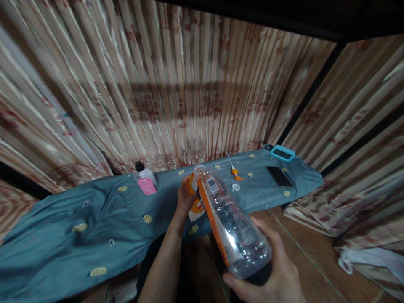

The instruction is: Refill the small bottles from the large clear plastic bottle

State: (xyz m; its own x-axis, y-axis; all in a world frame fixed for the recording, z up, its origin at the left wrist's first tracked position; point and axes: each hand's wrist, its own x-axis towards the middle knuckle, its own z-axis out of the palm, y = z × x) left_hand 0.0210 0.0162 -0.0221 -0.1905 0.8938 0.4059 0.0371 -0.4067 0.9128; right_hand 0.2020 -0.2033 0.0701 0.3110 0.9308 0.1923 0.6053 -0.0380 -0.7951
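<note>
Your right hand [271, 269] cups the base of a clear bottle [232, 221], fingers wrapped around the bottom. The bottle is tipped away from you, open neck pointing up and forward toward the curtain [176, 97]. Holding it by the base keeps the neck free. It looks empty or nearly so; hard to tell through the glare.

Your left hand [186, 195] is closed on an orange-and-white pack [195, 206], just behind the bottle's neck. The pack sits partly hidden by the bottle, so you cannot read what it is. Both things are held above the blue cloth [78, 210], near its front edge.

On the cloth, a white cap [235, 187] lies just beyond the bottle's neck, likely set down within reach. Beside it lies an orange pump stem [232, 168]. A small bottle with a pink label [145, 180] stands to the left. A dark phone [279, 176] lies to the right, a teal-edged case [282, 152] behind it.
</note>
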